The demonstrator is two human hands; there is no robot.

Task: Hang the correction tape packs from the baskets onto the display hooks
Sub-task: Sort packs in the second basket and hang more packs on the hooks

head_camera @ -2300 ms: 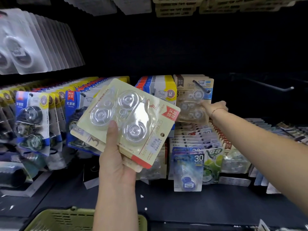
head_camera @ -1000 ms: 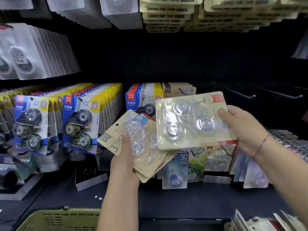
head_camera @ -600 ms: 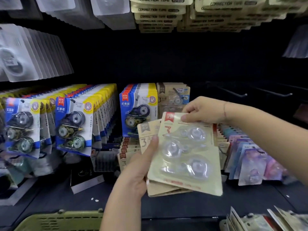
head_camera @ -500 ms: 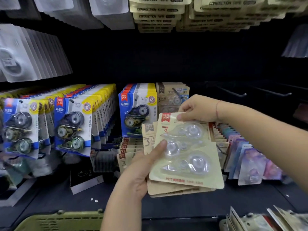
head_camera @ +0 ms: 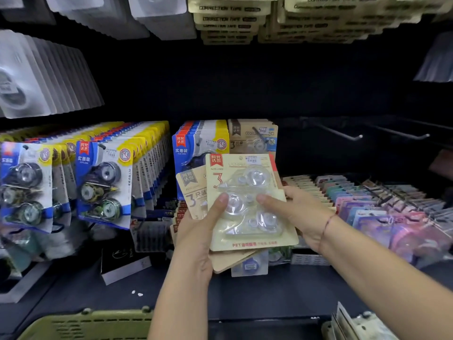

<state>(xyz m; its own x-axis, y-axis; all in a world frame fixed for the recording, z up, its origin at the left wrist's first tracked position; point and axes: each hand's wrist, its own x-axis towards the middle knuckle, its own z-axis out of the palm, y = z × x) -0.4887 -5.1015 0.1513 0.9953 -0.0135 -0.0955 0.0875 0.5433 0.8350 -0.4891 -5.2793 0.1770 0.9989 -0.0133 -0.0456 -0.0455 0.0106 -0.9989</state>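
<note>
Both hands pinch thumb-over: my left hand (head_camera: 196, 241) fans the stack (head_camera: 193, 188) so my right hand (head_camera: 302, 217) can likely peel the top pack (head_camera: 245, 182) off.

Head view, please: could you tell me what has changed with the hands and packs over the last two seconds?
The right hand came back from the hung kraft packs, lifted the cream pack off the stack, turned it upright and moved its grip from the top edge to the right side. The left hand still holds the stack; the green basket stayed put.
</note>
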